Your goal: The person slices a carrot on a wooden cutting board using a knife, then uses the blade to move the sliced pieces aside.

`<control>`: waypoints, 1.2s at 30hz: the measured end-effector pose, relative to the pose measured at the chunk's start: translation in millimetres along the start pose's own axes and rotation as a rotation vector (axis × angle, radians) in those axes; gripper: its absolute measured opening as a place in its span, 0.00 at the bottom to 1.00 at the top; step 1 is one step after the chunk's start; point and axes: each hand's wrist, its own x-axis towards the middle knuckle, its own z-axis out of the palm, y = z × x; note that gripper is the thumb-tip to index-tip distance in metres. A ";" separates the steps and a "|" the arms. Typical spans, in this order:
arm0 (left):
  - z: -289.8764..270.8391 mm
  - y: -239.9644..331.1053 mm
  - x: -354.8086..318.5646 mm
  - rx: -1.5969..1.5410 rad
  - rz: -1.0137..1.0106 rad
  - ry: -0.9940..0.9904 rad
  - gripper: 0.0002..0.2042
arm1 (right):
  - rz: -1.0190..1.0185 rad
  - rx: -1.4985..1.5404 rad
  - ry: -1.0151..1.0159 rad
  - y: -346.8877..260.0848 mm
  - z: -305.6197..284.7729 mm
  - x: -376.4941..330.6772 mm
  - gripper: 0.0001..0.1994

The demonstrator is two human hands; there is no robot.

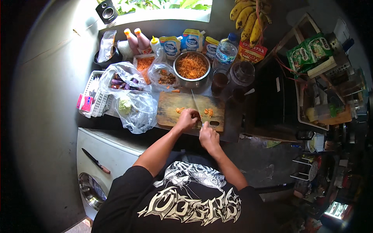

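Observation:
On a wooden cutting board (171, 101) my right hand (209, 136) grips a kitchen knife (196, 101), its blade pointing away across the board. Beside the blade, my left hand (188, 119) has its fingers curled down on a piece of carrot, mostly hidden beneath them. Small cut carrot bits (209, 112) lie right of the blade. More orange pieces (180, 110) show just beyond my left hand. Past the board's far edge stands a metal bowl (190, 82) filled with shredded carrot (192, 66).
Plastic bags (138, 114) of vegetables crowd the left, near a white basket (93, 93). Behind stand sauce bottles (132, 40), pouches (169, 46) and a water bottle (225, 52). Dark cups (220, 81) sit at right. Another knife (95, 161) lies on a white surface, lower left.

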 end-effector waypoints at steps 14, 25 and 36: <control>6.5 -4.7 -14.3 0.066 0.062 0.170 0.07 | -0.066 -0.062 0.031 -0.1 -4.4 3.5 0.12; 5.8 -10.7 -17.8 0.042 0.074 0.168 0.07 | -0.106 -0.080 0.072 0.0 4.8 2.8 0.12; -18.3 -22.3 -47.3 0.057 0.292 0.108 0.10 | -0.029 0.114 0.097 -11.1 4.0 9.2 0.14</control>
